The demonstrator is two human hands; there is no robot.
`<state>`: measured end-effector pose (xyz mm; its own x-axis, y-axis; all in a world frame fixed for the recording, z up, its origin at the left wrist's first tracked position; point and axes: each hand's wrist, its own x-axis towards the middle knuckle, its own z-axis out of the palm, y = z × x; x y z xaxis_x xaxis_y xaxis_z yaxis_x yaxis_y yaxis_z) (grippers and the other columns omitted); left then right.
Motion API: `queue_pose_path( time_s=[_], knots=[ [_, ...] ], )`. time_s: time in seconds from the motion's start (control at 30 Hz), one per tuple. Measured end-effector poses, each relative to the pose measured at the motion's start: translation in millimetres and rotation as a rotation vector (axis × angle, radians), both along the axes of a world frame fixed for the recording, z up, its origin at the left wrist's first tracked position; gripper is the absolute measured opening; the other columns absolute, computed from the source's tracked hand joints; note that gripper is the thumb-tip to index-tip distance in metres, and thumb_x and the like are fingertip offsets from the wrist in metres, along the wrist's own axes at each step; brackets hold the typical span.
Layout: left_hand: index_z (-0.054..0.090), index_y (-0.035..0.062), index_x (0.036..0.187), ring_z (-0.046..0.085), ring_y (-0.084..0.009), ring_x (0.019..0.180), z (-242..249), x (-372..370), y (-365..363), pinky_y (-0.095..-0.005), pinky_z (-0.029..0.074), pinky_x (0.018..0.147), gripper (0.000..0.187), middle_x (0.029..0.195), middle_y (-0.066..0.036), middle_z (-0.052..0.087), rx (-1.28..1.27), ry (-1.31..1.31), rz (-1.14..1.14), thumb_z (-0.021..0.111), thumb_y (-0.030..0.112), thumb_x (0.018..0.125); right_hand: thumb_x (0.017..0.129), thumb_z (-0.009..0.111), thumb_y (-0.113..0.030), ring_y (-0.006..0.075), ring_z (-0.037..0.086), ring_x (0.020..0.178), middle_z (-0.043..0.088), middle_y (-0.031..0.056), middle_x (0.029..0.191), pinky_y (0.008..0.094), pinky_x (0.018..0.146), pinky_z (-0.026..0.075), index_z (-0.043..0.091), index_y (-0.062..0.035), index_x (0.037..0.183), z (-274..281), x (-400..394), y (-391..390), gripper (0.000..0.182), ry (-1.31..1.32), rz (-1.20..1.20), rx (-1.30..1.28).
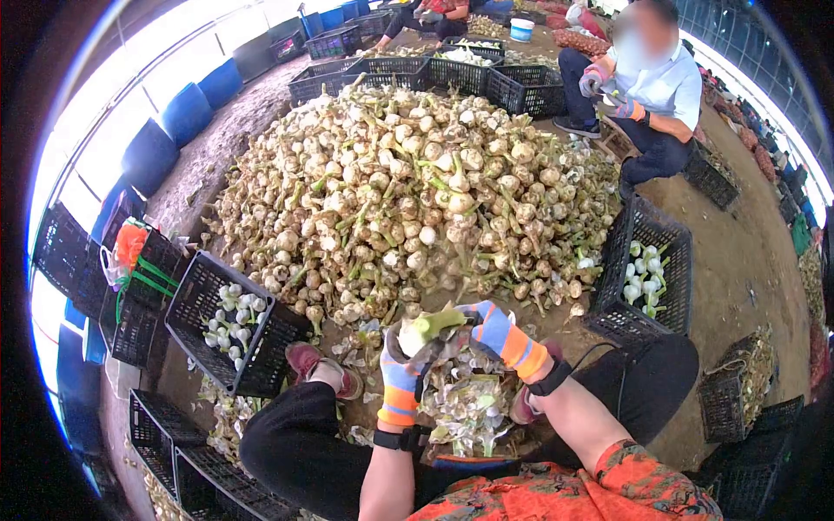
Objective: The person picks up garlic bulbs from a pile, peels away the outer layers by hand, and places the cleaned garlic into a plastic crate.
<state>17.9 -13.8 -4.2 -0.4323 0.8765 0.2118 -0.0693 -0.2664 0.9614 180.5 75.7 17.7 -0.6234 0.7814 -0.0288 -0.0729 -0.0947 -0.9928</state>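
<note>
Both my hands wear striped blue, white and orange gloves and meet at one garlic bulb (pixel 413 337) with a thick green stem. My left hand (pixel 402 369) is wrapped round the white bulb, at the centre of the view. To its right, my right hand (pixel 499 334) is closed at the end of the stem; whether it also holds a tool cannot be made out. Beneath the hands, between my legs, lies a heap of peeled skins (pixel 469 404). A large pile of unpeeled garlic (pixel 391 191) rises just beyond.
Black crates with cleaned white bulbs stand at left (pixel 187 308) and right (pixel 617 304). More crates (pixel 526 89) line the pile's far side. A person (pixel 669 95) in a light shirt sits at upper right; another (pixel 439 10) sits at the top. Blue barrels (pixel 149 156) stand at left.
</note>
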Motion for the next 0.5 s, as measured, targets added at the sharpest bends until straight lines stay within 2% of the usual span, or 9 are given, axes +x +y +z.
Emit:
queue_pose_path(
  time_s=[0.03,0.07,0.13,0.17,0.23,0.27,0.33,0.4,0.5],
  knots=[
    [0.046,-0.0033,0.117,0.060,-0.0175,0.087,-4,-5,0,-0.0276,0.050,0.079,0.037,0.103,-0.012,0.058,-0.087,-0.042,-0.075,0.056,-0.003,0.081,0.069,0.058,0.004,0.0154,0.061,0.082,0.066,0.0109,0.092,0.0278,0.074,0.048,0.061,0.0041,0.102,-6,-1,5,0.033,-0.188,-0.123,0.121],
    [0.046,-0.0030,0.118,0.059,-0.0172,0.090,5,-7,0,-0.0275,0.051,0.077,0.040,0.107,-0.012,0.057,-0.173,-0.083,-0.150,0.058,-0.004,0.079,0.072,0.059,-0.004,0.0117,0.059,0.069,0.065,0.0047,0.086,0.0270,0.067,0.048,0.064,-0.0002,0.097,-8,-1,13,0.026,-0.053,-0.261,-0.056],
    [0.043,-0.0030,0.124,0.058,-0.0192,0.093,14,-3,-6,-0.0293,0.052,0.073,0.048,0.111,-0.011,0.055,-0.091,-0.151,-0.282,0.059,-0.002,0.079,0.072,0.060,-0.010,0.0167,0.059,0.063,0.065,0.0045,0.084,0.0300,0.064,0.048,0.064,-0.0026,0.099,-53,24,40,0.028,0.331,-0.420,-0.335],
    [0.040,-0.0009,0.127,0.058,-0.0191,0.091,8,-4,-4,-0.0297,0.052,0.072,0.053,0.110,-0.010,0.055,-0.041,-0.076,-0.310,0.061,-0.001,0.078,0.072,0.060,-0.010,0.0167,0.059,0.063,0.065,0.0045,0.084,0.0300,0.064,0.048,0.064,-0.0026,0.099,-51,29,45,0.028,0.333,-0.416,-0.334],
    [0.037,0.0012,0.130,0.057,-0.0190,0.089,-2,-6,-5,-0.0301,0.052,0.071,0.059,0.110,-0.009,0.054,0.001,-0.002,-0.344,0.062,-0.001,0.077,0.075,0.060,-0.016,0.0206,0.061,0.069,0.065,0.0056,0.087,0.0311,0.071,0.049,0.061,-0.0023,0.105,-45,34,51,0.033,-1.009,-0.245,0.240],
    [0.032,0.0039,0.133,0.057,-0.0184,0.088,-5,-6,-4,-0.0302,0.052,0.071,0.065,0.110,-0.008,0.054,-0.046,-0.039,-0.348,0.063,-0.001,0.077,0.075,0.060,-0.016,0.0206,0.061,0.069,0.065,0.0056,0.087,0.0311,0.071,0.049,0.061,-0.0023,0.105,-43,33,44,0.033,-1.011,-0.247,0.238],
    [0.028,0.0065,0.136,0.056,-0.0178,0.087,-10,-4,-2,-0.0303,0.051,0.071,0.071,0.109,-0.008,0.053,-0.097,-0.086,-0.353,0.064,-0.001,0.076,0.074,0.064,-0.021,0.0235,0.063,0.085,0.065,0.0144,0.100,0.0311,0.079,0.048,0.060,-0.0026,0.109,-37,27,20,0.040,-0.894,-0.306,0.780],
    [0.022,0.0109,0.139,0.056,-0.0181,0.087,-5,-1,-2,-0.0304,0.051,0.071,0.076,0.108,-0.009,0.053,-0.086,-0.053,-0.334,0.063,0.000,0.077,0.071,0.067,-0.026,0.0251,0.062,0.088,0.065,0.0148,0.099,0.0305,0.082,0.047,0.061,-0.0020,0.108,2,9,4,0.044,-0.207,-0.033,0.222],
    [0.021,0.0073,0.139,0.056,-0.0186,0.090,4,1,-2,-0.0307,0.051,0.073,0.078,0.107,-0.010,0.052,-0.108,-0.101,-0.348,0.068,0.013,0.077,0.071,0.067,-0.021,0.0256,0.063,0.085,0.065,0.0180,0.095,0.0326,0.075,0.049,0.063,-0.0011,0.100,41,-7,-5,0.036,-0.493,0.112,0.265]
  ],
)
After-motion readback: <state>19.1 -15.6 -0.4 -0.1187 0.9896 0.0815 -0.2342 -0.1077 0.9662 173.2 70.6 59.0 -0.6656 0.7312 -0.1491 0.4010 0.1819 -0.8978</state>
